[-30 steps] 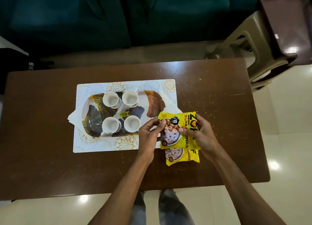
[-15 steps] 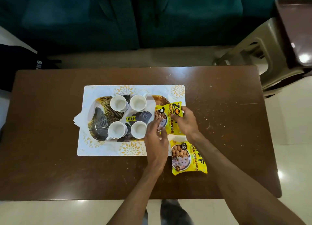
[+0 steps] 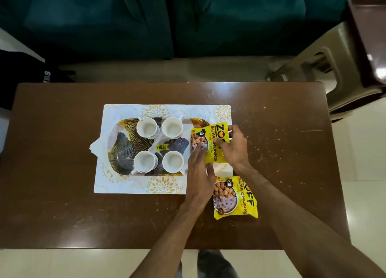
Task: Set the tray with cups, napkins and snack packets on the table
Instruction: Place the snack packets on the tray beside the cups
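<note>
Yellow plastic soya-chunks snack packet [image 3: 213, 155]: right hand [image 3: 235, 150] is pinching its far edge, left hand [image 3: 199, 179] pressing flat-fingered; hands are hiding part of its print.

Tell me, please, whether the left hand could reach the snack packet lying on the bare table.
Probably yes: the second packet lies uncovered on the table just beside the left hand, though that hand presses the first packet at the tray.

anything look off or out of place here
A yellow price sticker sits on the tray among the cups. A napkin pokes out from under the tray's left end. One packet lies off the mat, on the table.
</note>
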Tool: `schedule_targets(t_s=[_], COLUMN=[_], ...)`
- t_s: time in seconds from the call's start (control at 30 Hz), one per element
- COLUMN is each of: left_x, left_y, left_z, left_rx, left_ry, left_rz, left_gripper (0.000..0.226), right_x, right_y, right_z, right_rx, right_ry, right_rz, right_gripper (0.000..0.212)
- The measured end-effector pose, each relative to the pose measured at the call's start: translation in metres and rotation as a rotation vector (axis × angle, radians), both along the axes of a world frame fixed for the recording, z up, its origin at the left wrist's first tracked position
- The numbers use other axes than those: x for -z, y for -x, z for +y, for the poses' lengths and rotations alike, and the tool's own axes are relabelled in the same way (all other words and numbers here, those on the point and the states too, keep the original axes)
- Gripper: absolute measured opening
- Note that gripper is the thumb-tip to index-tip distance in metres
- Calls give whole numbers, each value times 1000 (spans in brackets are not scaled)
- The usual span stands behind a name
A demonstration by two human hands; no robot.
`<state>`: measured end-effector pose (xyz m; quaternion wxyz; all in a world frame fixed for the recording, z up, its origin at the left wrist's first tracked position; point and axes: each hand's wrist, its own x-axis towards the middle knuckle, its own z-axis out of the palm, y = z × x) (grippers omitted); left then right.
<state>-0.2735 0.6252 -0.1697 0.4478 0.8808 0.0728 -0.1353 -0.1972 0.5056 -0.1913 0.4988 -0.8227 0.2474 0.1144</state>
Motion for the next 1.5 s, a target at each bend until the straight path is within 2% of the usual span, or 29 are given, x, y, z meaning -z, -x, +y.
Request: schedule_targets(t_s=[0.13,0.23,0.4,0.53,0.63,0.77,0.93,1.03,1.1,1.2,1.33,1.5], left_x=[-2,-6,-14,-20,-18,-9,2,7,8,4,-10,-44], left_y=[4,11,25,47,67,93,112,117,119,121,116,81], left_z=[2,1,-3,-6,-9,-17,-23,-22,-19,-11,10,55], left_rx=[24,8,-65,-68,-69,-27,73,71,64,49,-30,-37], left_ry=[5,3,40,81,70,23,1,5,5,49,66,204], left_rz=[12,-30,-28,-31,11,112,188,220,209,193,98,-36], left_gripper=[66,64,54,45,40,45,55,56,54,51,52,76], right_x=[1,-2,-17,-30,-31,-17,-3,-3,-5,-17,-50,-100], right_y=[6,14,33,66,108,157,183,183,183,180,166,127], right_z=[-6,-13,-27,-47,-61,-65,-54,-51,-51,-49,-46,-32], right_rx=[6,16,29,90,155,190,235,324,348,261,11,-337], right_ry=[-37,-31,-22,30,128,209,38,-111,-224,-256,-152,-106], right_rz=[31,15,-101,-114,-46,141,285,325,344,311,233,152], right_gripper=[43,54,41,35,34,38,47,43,33,24,28,20])
